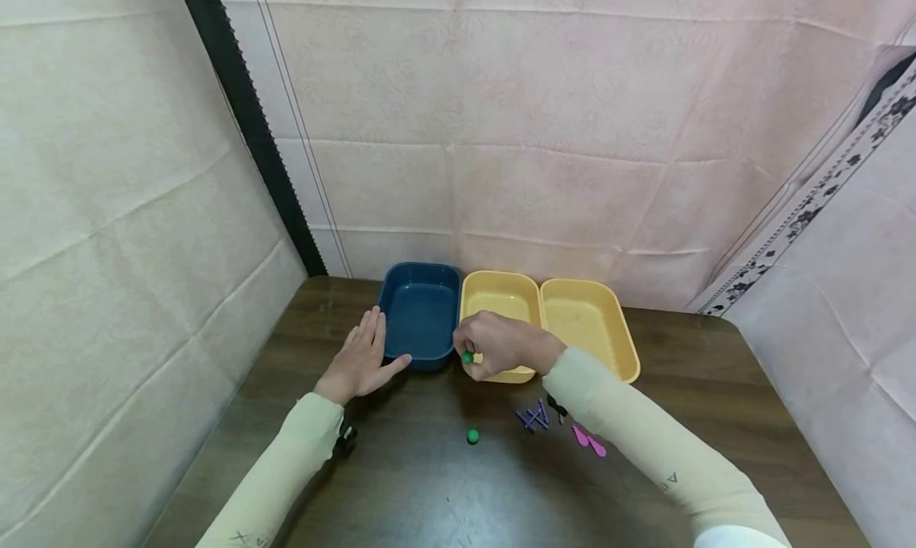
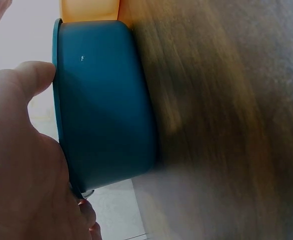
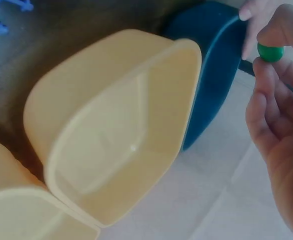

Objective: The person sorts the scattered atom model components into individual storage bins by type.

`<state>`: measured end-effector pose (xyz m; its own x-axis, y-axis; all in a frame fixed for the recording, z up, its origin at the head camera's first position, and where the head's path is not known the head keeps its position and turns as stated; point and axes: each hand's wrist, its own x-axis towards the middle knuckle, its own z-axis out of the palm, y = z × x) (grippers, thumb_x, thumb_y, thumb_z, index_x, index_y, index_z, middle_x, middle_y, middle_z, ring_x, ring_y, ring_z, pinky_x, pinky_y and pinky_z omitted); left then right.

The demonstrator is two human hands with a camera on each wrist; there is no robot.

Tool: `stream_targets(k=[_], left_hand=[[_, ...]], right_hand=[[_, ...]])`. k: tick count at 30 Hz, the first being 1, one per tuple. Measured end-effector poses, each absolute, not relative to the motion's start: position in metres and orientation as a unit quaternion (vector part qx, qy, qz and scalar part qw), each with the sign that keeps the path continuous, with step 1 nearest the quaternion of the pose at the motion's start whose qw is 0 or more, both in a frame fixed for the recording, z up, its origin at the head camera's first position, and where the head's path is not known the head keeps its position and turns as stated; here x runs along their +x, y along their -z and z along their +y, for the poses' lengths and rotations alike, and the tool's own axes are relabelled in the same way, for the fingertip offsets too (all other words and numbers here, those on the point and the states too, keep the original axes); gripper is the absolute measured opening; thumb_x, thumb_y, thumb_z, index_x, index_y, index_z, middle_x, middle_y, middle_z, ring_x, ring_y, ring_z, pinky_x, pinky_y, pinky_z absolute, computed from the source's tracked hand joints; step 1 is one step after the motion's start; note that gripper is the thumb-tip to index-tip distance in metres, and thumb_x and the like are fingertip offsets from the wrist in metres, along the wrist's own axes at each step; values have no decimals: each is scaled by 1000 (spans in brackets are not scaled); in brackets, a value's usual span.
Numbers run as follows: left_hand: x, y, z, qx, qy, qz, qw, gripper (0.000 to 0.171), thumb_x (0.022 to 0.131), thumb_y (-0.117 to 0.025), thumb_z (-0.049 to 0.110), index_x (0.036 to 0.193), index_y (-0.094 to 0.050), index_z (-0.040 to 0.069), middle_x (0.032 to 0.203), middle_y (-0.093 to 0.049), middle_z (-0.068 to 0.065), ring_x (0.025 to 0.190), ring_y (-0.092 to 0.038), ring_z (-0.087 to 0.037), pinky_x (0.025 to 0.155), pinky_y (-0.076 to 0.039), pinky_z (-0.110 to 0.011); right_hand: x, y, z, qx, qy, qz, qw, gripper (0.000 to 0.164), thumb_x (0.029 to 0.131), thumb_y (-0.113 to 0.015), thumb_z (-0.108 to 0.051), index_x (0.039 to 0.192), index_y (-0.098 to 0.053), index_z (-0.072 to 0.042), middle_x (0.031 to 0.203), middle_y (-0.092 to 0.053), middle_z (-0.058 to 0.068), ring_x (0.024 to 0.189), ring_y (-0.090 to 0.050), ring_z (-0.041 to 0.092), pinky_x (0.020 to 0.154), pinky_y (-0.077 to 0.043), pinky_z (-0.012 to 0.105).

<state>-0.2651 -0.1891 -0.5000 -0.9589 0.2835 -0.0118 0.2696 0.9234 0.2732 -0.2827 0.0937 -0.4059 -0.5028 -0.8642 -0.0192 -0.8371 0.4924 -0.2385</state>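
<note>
My right hand (image 1: 504, 343) pinches a small green ball (image 3: 270, 53) between thumb and fingertip. It is over the near left part of the middle yellow container (image 1: 501, 289), close to the blue container (image 1: 422, 313). At the left side of that blue container, my left hand (image 1: 360, 365) lies with fingers straight; in the left wrist view the thumb touches its rim. A second green ball (image 1: 473, 436) sits on the table nearer to me. In the right wrist view, no object shows inside the middle yellow container.
Another yellow container (image 1: 587, 333) stands at the right of the row. Purple jack-like or stick pieces (image 1: 533, 417) and pink drop-shaped pieces (image 1: 588, 441) lie on the brown wooden table (image 1: 415, 484), near my right forearm. Pale cloth (image 1: 544, 134) hangs behind and at both sides.
</note>
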Motion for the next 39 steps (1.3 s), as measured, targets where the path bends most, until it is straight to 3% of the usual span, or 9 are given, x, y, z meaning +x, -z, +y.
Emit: stream_targets(k=[11,28,33,39], left_hand=[[-263,499,-190,140,-128,981,32,102,91,-33,73,155,-2,1,164,5,-15,153,1,-33,123,-12,-54],[-263,501,-193,135,-133,981,34,101,91,-39,70,155,-3,1,164,4,-16,153,1,-35,122,-11,-55],[-265,502,-192,135,-136,981,24,102,91,-38,71,155,-4,0,164,1,-18,152,-1,-36,122,-12,-56],[-265,499,-190,138,-137,980,30,102,91,-36,73,155,-2,0,164,2,-17,152,0,-36,122,-12,-55]], right_hand=[[-305,405,81,-472,104,874,52,10,80,-70,-19,87,-67,-14,80,-65,6,68,-52,8,61,-47,18],[-337,437,60,-434,133,891,28,14,80,-73,-22,89,-69,-11,82,-61,2,71,-52,9,63,-47,18],[-343,450,56,-409,157,898,44,15,83,-72,-18,96,-69,-11,89,-62,5,77,-53,12,67,-49,20],[-342,457,55,-385,176,904,65,32,87,-70,-18,116,-67,-6,110,-65,8,96,-64,20,84,-56,28]])
